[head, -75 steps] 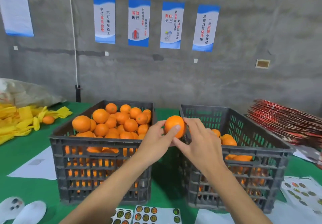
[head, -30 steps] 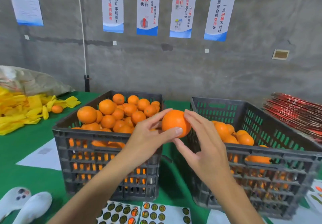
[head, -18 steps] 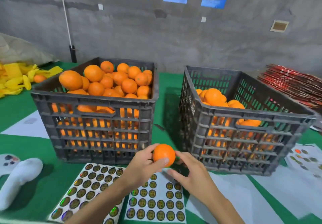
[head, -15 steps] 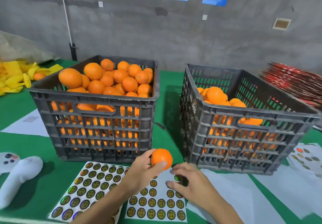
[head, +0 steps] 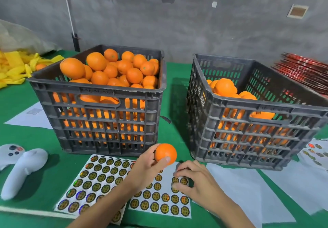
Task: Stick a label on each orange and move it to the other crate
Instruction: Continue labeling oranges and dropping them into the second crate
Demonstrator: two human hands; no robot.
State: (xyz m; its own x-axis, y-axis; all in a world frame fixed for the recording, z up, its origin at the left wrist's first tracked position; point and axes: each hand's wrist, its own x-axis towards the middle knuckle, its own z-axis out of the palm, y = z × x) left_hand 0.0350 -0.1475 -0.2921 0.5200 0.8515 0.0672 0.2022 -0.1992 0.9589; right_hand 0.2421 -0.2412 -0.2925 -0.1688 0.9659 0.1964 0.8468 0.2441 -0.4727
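My left hand [head: 147,167] grips one orange [head: 166,154] just above the table, in front of the gap between the crates. My right hand [head: 197,183] is lowered onto a label sheet [head: 159,208], its curled thumb and forefinger set around a round gold label [head: 175,179]. Whether a label is pinched is hidden by the fingertips. A second label sheet [head: 99,174] lies to the left. The left crate [head: 95,87] is heaped with oranges. Oranges fill the right crate [head: 248,103] only partway.
Two white controllers [head: 23,171] lie at the near left on the green table. Yellow wrappers [head: 12,68] are piled at far left, and a red stack [head: 305,75] sits at far right. White backing papers [head: 248,192] lie before the right crate.
Both hands came down from crate height to the table front with the orange. My right hand left the orange and dropped onto the label sheet, fingers curling.
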